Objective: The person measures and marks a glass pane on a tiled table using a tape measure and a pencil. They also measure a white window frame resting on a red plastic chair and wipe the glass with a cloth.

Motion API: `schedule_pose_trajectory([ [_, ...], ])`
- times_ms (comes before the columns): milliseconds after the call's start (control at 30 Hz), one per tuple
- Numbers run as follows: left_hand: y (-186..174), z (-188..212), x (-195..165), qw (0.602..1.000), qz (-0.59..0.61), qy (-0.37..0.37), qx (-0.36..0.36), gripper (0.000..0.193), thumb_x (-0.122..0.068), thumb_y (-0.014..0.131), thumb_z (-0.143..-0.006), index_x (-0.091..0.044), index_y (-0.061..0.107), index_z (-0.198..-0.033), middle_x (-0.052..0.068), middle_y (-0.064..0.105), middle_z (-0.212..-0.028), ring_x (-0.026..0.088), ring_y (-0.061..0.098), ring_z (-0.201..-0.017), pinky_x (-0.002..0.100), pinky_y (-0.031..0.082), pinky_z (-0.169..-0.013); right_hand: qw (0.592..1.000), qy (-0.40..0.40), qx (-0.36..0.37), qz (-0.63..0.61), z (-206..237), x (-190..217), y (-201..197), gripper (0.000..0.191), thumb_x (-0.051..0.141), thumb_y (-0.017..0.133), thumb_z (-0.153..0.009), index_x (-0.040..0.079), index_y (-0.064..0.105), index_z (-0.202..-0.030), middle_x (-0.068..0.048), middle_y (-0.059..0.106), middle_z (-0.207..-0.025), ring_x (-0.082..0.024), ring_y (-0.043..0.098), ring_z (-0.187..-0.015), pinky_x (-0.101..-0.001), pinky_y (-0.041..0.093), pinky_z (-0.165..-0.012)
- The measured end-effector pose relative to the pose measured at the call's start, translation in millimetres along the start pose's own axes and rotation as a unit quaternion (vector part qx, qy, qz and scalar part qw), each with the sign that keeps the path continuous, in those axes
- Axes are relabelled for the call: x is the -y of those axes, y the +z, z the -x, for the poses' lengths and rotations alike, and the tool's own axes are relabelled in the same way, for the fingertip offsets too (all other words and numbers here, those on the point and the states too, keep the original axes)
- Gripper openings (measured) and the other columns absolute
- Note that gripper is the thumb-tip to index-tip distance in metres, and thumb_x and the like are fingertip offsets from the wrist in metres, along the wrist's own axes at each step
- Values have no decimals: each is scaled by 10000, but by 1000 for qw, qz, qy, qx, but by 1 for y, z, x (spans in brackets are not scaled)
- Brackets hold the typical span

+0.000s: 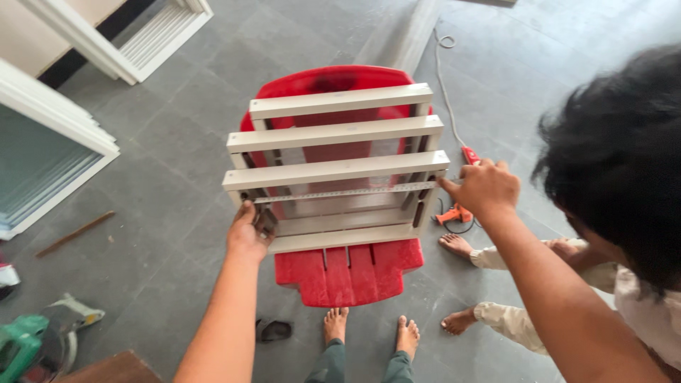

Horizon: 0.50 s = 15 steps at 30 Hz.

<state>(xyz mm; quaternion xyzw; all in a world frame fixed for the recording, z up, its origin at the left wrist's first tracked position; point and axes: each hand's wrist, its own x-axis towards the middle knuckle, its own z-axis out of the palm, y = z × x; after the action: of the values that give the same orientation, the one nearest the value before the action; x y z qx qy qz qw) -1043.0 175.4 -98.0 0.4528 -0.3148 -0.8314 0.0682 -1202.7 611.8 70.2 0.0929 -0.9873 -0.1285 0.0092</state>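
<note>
A beige louvre frame with three flat slats rests on a red plastic chair. A thin metal ruler runs across the frame below the lowest slat. My left hand grips the frame's lower left side, at the ruler's left end. My right hand pinches the ruler's right end against the frame's right edge. My bare feet stand just in front of the chair.
Another person crouches at the right, their dark-haired head close to my right arm and their bare feet beside the chair. An orange power tool with a cord, white window frames, a green machine, a wooden stick and a dark sandal lie on the grey tiles.
</note>
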Motion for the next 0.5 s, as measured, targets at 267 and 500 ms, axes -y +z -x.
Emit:
schedule_pose_trajectory([
  [267, 4, 1, -2, 1000, 16, -5, -4, 259, -393, 659, -964, -298, 643, -1203, -109, 669, -1031, 129, 596, -957, 480, 449, -899, 1000, 7, 20, 19, -1, 5, -2, 659, 840, 572, -818, 270, 825, -1032, -14, 743, -1022, -247, 695, -986, -398, 575, -675],
  [500, 9, 9, -7, 1000, 20, -12, -14, 355, -388, 670, -951, -272, 639, -1285, -93, 665, -1069, 130, 581, -993, 469, 455, -929, 998, 15, 49, 26, 0, 8, -7, 678, 849, 553, -828, 273, 821, -1063, -8, 747, -1038, -232, 694, -1014, -386, 582, -706],
])
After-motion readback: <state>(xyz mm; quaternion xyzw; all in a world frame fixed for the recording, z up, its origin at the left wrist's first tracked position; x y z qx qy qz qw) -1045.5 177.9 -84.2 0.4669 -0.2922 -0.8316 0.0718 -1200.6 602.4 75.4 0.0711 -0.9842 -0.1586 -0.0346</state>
